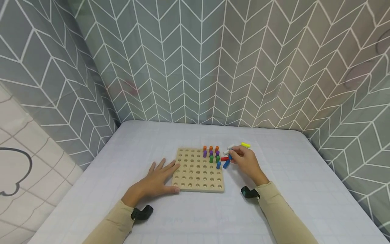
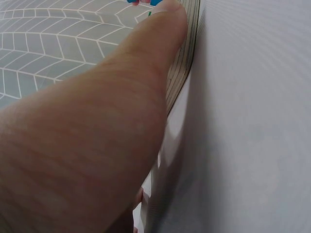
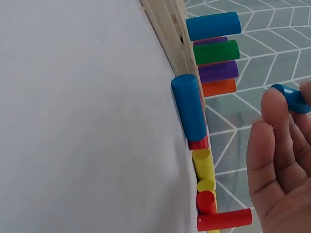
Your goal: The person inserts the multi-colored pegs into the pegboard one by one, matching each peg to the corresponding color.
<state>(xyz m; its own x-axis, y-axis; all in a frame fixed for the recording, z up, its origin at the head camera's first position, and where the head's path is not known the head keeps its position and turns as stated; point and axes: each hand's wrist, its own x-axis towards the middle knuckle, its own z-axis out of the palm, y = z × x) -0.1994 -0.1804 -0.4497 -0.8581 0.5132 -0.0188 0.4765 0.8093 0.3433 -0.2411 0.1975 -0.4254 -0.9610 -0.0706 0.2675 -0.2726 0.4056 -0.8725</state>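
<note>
A wooden pegboard (image 1: 195, 188) with rows of round holes lies on the table. My left hand (image 1: 156, 181) rests at its left edge, fingers spread, with the thumb at the near left corner. To the right of the board my right hand (image 1: 246, 163) pinches a blue peg (image 3: 293, 99) between thumb and fingertips, raised above the table. One blue peg (image 1: 218, 165) stands in the board near its right edge. Behind it stand two green pegs (image 1: 211, 159), three purple pegs (image 1: 205, 154) and three orange pegs (image 1: 211, 148). Another blue peg (image 3: 188, 107) lies beside the board.
Loose pegs lie right of the board: a red peg (image 1: 224, 159), white pegs (image 1: 225, 152) and a yellow peg (image 1: 245, 145). More red pegs (image 3: 224, 220) show low in the right wrist view. A white cloth (image 1: 189, 220) covers the table; a patterned curtain (image 1: 195, 67) hangs behind.
</note>
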